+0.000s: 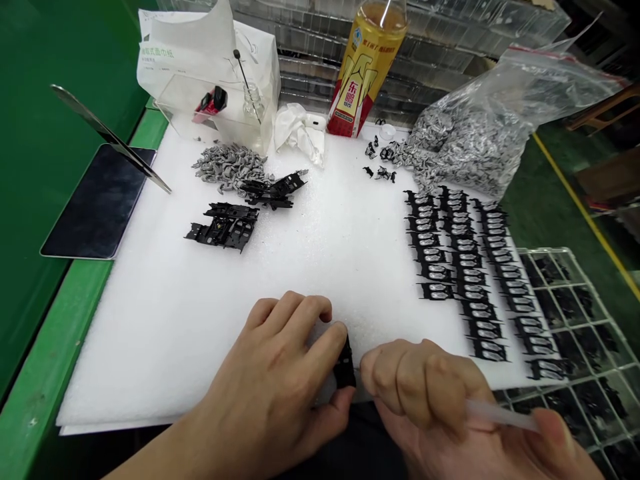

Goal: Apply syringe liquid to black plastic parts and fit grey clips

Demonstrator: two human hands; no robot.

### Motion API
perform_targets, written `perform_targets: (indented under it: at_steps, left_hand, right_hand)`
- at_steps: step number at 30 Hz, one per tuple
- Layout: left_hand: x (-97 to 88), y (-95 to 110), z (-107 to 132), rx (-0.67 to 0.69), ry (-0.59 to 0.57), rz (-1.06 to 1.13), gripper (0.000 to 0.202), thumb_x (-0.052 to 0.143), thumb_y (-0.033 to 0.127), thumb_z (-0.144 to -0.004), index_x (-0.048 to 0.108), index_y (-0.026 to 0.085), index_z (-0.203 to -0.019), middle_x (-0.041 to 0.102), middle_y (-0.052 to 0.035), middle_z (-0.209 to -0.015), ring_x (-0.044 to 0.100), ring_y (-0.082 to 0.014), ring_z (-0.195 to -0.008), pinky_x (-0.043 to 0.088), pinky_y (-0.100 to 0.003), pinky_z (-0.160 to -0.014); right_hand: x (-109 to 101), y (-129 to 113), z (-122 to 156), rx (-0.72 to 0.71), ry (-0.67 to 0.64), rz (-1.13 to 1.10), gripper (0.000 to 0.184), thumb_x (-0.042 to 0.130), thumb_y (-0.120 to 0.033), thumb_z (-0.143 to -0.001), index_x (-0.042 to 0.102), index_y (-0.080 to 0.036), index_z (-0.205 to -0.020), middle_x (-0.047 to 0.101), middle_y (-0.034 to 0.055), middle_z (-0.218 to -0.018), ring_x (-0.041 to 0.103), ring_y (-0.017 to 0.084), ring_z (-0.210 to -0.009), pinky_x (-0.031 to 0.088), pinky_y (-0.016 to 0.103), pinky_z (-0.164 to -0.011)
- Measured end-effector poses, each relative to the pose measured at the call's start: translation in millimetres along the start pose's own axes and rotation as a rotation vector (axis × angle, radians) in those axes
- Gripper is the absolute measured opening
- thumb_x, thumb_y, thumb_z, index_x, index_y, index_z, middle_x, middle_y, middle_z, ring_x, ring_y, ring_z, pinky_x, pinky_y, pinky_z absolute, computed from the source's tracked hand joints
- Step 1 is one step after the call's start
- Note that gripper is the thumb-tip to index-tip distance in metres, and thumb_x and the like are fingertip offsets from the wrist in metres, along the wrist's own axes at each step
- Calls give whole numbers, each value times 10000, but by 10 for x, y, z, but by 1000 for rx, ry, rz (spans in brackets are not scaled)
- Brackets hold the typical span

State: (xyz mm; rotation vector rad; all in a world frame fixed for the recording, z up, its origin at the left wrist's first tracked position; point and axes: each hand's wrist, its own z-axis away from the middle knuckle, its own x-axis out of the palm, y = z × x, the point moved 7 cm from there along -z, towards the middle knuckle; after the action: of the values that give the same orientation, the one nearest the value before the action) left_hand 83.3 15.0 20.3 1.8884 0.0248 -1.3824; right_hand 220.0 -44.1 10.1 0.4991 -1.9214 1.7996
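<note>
At the front edge of the white foam board (320, 267), my left hand (283, 370) is closed on a small flat black plastic part (345, 367), pinched between thumb and fingers. Close beside it on the right, my right hand (430, 393) is wrapped round a thin stick tool with a whitish translucent handle (503, 415). The tool's tip is too fine to make out near the black part. Farther back lie stacked black plastic parts (225, 227) and a pile of small grey pieces (227, 165).
Rows of black parts with grey pieces (467, 267) line the board's right side. Behind them stands a plastic bag of grey pieces (465, 133). A drink bottle (367, 67), clear box (200, 110), tweezers (110, 137), tablet (97, 203) and divided tray (590, 333) surround the work area.
</note>
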Motion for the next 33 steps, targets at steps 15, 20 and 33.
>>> perform_targets:
  at_steps: [15, 20, 33]
  left_hand:
    - [-41, 3, 19, 58, 73, 22, 289, 713, 337, -919, 699, 194, -1170, 621, -88, -1195, 559, -284, -1007, 422, -460, -814]
    - [-38, 0, 17, 55, 87, 22, 331, 733, 353, -912, 711, 179, -1193, 631, -98, -1195, 570, -290, -1019, 437, -466, -825]
    - [-31, 3, 17, 47, 79, 11, 332, 716, 365, -927, 713, 181, -1204, 636, -106, -1208, 574, -295, -1020, 428, -462, -820]
  right_hand:
    - [15, 22, 7, 7, 125, 19, 609, 539, -742, -940, 400, -235, -632, 358, -33, -566, 402, 164, -577, 377, 396, -608]
    - [5, -38, -21, -115, 95, -18, 605, 399, -754, -966, 340, -234, -662, 310, -41, -553, 364, 148, -556, 369, 377, -586]
    - [4, 29, 54, -85, 59, 2, 594, 351, -768, -963, 374, -239, -692, 286, -30, -560, 338, 170, -561, 350, 407, -621]
